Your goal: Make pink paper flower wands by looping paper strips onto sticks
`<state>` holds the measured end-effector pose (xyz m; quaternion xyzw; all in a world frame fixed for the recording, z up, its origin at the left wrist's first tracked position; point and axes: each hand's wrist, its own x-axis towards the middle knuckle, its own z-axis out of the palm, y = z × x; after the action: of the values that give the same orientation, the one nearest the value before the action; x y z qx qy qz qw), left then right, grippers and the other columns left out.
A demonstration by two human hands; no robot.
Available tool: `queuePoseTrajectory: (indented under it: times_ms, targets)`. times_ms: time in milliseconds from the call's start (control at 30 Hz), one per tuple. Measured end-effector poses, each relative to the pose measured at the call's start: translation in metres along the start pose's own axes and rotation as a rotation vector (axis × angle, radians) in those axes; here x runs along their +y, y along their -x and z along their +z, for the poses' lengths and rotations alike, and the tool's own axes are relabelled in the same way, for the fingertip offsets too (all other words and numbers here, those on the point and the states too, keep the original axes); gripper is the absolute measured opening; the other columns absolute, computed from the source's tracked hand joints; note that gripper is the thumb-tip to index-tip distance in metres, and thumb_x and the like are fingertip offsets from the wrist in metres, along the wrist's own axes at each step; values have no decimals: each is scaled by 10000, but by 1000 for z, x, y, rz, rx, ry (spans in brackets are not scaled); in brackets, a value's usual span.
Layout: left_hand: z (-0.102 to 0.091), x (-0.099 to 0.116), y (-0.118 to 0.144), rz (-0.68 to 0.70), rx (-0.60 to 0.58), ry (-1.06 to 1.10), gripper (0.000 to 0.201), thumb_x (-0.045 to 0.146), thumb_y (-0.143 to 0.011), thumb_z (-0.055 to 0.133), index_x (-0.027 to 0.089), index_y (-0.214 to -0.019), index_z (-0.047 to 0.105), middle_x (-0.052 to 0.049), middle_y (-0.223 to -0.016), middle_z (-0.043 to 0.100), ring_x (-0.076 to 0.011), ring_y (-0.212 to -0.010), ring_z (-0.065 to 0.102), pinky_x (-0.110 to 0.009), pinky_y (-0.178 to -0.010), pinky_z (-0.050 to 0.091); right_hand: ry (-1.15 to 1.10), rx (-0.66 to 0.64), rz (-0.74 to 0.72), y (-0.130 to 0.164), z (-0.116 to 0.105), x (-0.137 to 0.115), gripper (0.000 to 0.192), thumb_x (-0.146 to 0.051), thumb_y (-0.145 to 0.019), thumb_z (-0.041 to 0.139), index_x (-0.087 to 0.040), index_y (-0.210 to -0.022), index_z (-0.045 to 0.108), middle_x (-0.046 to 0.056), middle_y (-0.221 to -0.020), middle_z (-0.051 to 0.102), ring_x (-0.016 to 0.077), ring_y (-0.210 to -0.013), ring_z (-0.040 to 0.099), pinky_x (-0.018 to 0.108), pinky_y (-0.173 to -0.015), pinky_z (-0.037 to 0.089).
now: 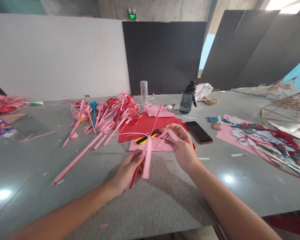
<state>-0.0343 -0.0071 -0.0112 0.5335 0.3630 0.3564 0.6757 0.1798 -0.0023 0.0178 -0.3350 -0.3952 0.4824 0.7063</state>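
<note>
left hand [128, 170] grip clamped on red stick [145, 150], steadying it; right hand [181, 146] pinches pink paper strip [168, 135], keeping it taut above desk [165, 196]

I work in a craft workshop: grey table [40, 160] strewn with paper flowers [107, 113], partition boards [162, 56] behind.

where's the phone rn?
In the head view the phone lies flat on the table, just right of the right hand, beside the red paper and in front of the bottle.
</note>
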Motion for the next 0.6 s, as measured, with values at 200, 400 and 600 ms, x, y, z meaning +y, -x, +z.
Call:
queuePoseTrajectory:
  times_ms: [200, 400, 600]
  targets:
    - [-4, -3, 0, -8, 17, 10, 349, 524, -849, 697, 197, -908, 589, -15, -810, 618, -116, -607, 554, -242, -529, 423, 193, -65, -32, 0, 2, 3, 397, -279, -747, 824, -282, -1087, 618, 44, -1114, 730, 183, -969, 684, 328, -815, 570]
    - [-5, -6, -3, 30, 9, -17, 408, 586, -852, 713, 203, -877, 574, 5, -743, 578, -115, -594, 541, -244, -539, 433, 210, -121, -4, 0, 4, 6, 420, -354, -759, 849, -272, -1119, 647, 30, -1092, 725, 121, -740, 625, 281, -669, 523]
    - [-5, -4, 0, 10, -53, -80, 384, 550, -897, 685, 181, -875, 580, 2, -750, 589, -105, -609, 533, -226, -540, 431, 162, 6, 29, -2, -2, 7, 345, -409, -762, 846, -231, -1025, 710, 7, -836, 724, 113, -626, 562, 270, -610, 469]
